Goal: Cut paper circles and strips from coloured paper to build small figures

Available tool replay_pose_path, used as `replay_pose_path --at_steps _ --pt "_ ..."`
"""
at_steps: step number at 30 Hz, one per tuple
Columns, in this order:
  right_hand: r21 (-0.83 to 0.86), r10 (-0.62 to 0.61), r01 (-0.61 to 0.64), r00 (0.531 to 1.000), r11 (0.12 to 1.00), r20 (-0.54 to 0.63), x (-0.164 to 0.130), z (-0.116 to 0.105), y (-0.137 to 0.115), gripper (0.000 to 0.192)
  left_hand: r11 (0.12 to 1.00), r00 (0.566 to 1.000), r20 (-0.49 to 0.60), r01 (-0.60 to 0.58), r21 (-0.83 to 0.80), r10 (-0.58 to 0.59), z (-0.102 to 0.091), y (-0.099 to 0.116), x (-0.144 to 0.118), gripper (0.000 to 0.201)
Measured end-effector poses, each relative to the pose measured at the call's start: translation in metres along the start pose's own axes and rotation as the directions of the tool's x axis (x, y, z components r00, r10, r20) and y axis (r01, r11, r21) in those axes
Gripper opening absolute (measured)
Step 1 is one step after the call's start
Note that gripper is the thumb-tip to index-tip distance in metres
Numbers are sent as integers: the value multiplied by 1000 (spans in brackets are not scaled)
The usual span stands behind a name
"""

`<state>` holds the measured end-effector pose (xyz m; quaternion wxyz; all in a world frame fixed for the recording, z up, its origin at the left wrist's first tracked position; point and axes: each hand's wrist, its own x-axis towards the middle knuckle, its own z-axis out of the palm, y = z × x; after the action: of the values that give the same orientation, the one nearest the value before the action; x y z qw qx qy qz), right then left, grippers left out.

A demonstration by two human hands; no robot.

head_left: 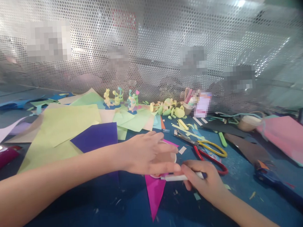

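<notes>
Pinches a white pen in the right hand, fingers closed on the barrel, with its tip near the edge of a brown, white-rimmed round piece on the magenta paper. Covers that piece with the left hand, fingers parted and laid across, seemingly pressing rather than gripping. Looks like tracing around the rim; calls next for steady pressure and a close-held tip. Right of the magenta paper, shows scissors with yellow and red handles; left of it, a purple sheet; beyond, small figures on the worktop.
</notes>
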<state>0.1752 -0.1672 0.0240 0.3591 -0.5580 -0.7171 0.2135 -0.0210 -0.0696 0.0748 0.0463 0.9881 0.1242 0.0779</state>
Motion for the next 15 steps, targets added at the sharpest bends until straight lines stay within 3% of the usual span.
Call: replay_pose_path --at_steps 3,12,15 --pt "36 81 -80 997 996 -17 0 1 -1 47 998 998 20 57 -28 -56 -3 2 1 48" --pt "137 247 -239 968 961 -48 0 0 6 43 1000 999 -37 -6 3 6 -1 2 0 44" --pt "147 286 -275 957 950 -55 2 -1 10 42 998 998 -11 55 -27 -55 -2 3 0 49"
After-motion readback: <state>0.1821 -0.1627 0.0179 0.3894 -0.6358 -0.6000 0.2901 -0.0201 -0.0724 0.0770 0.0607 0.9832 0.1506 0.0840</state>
